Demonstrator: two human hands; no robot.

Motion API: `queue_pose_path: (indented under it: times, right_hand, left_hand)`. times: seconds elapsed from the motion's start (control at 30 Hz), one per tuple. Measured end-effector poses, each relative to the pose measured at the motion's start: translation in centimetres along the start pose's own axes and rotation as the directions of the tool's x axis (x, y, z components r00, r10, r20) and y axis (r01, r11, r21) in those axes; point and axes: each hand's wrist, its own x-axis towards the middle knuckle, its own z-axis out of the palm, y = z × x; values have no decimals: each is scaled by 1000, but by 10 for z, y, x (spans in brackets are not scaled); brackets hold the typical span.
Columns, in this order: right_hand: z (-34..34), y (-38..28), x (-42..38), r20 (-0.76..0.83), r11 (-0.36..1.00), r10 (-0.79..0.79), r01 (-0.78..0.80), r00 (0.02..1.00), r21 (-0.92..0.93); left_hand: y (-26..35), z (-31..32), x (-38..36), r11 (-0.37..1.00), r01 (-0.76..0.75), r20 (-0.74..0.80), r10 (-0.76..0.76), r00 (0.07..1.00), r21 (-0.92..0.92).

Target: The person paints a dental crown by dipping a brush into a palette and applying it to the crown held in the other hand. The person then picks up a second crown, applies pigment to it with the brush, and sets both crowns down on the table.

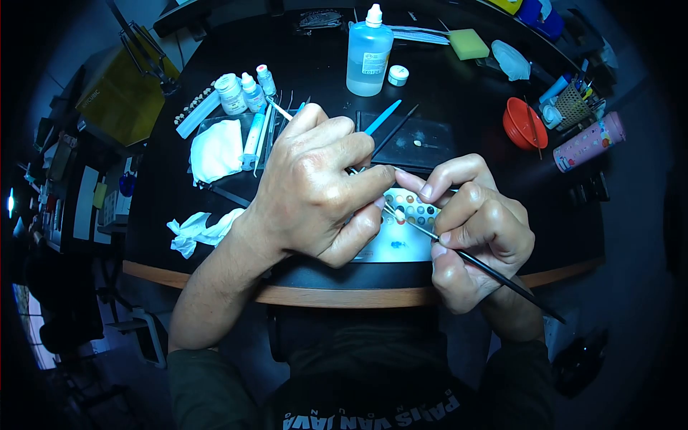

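My left hand is closed around slim metal tweezers, most of their length hidden by the fingers. A small whitish tooth-like piece shows at their tips. Between the thumb and fingers of my right hand is a thin brush with a black handle, its tip right at that piece. The right fingertips come close to the left ones. Below both hands lies a white palette with rows of coloured paint wells and a blue smear.
A large clear bottle and a small jar stand behind. Left are small bottles, white cloth and crumpled tissue. Rightward sit a red bowl, a pen holder and a pink tumbler.
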Motion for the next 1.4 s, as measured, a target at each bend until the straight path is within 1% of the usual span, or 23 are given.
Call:
queue_pose_path:
  times: [0.27,0.37,0.57,0.67,0.77,0.8,0.87,0.93,1.0,1.03,1.07,1.13,1.17,1.2,1.27,1.37,1.4]
  right_hand:
    - [-1,2,0,11,1000,-12,12,1000,16]
    - [0,3,-1,-14,1000,-11,12,1000,28]
    - [-2,1,-1,4,1000,-6,6,1000,9]
    - [-8,2,-2,91,999,-4,0,996,47]
    - [-9,6,-1,40,993,-27,22,999,119]
    - [-9,8,-1,-28,995,-25,28,999,94]
    - [-12,14,-2,-176,998,-27,35,984,44]
    - [-19,18,0,-236,998,-45,33,971,-52]
    - [-21,16,4,-326,998,37,-51,945,-35]
    - [-26,22,4,-329,994,38,-70,943,-87]
    - [-29,21,5,-366,982,96,-148,926,-117]
    - [-40,24,8,-372,937,155,-256,915,-239]
    - [-42,28,7,-383,917,229,-331,895,-224]
    - [-46,29,9,-369,844,263,-398,891,-359]
    - [-54,34,12,-324,769,325,-448,889,-456]
    - [-61,48,6,-255,706,402,-475,879,-525]
    - [-62,53,2,-224,701,393,-448,892,-555]
  left_hand:
    - [1,-1,1,1000,4,10,-4,1000,-6]
    - [1,-2,2,1000,4,8,-4,1000,-5]
    - [1,-2,1,1000,5,13,-5,1000,-5]
    - [2,-5,1,1000,7,37,-7,999,-5]
    - [3,-8,3,999,40,73,-41,996,17]
    - [4,-9,4,998,49,92,-51,994,30]
    - [9,-12,6,985,119,185,-140,973,122]
    - [7,-6,1,959,158,227,-212,950,235]
    - [5,-2,-2,939,176,280,-261,924,297]
    - [4,-1,-3,933,182,297,-277,914,310]
    - [2,2,-5,926,192,309,-296,904,324]
    - [3,5,-5,916,192,329,-313,891,352]
    - [4,6,-3,913,194,336,-320,886,359]
    - [4,7,-2,910,194,344,-326,881,366]
    - [3,10,-3,910,182,336,-315,887,373]
    - [1,12,-5,909,162,343,-304,889,384]
    - [0,13,-6,909,155,335,-295,895,386]
